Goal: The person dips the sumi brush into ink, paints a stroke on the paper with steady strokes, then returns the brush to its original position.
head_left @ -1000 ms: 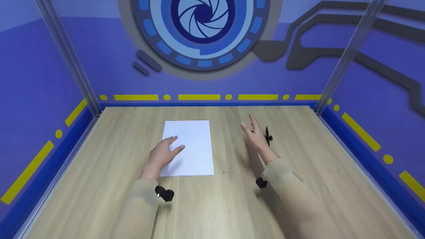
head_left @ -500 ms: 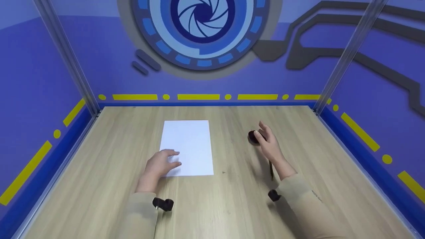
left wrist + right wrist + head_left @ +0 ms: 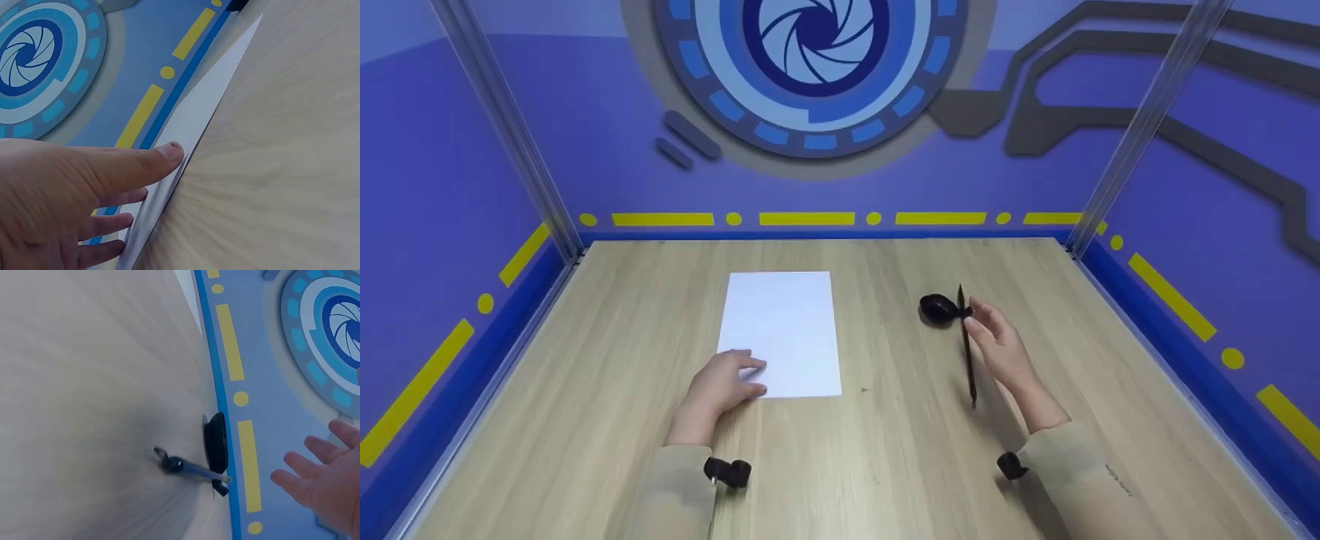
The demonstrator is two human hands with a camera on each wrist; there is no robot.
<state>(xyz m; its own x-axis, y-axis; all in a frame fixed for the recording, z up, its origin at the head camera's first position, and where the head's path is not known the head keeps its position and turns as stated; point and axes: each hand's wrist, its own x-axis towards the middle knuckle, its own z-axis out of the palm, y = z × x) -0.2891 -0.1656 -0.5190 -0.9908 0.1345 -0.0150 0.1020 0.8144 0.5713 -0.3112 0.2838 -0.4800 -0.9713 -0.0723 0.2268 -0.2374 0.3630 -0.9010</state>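
A white sheet of paper lies flat left of the middle of the table. My left hand is over its near left corner, fingers and thumb extended and relaxed; in the left wrist view the thumb overlaps the sheet. To the right, a slim black brush with a loop at its near end rests across the short handle of a small black dish. Right beside the brush, my right hand holds nothing, its fingertips close to the dish's handle. Its fingers look loosely spread in the right wrist view.
A wood-grain table carries everything. Blue panels with yellow marks stand along its back and both sides, with metal posts at the far corners. A small black camera sits on each wrist.
My left hand has slid toward the paper's near edge. My right hand has moved right and nearer, passing over the brush and dish, which now show fully and stay in place.
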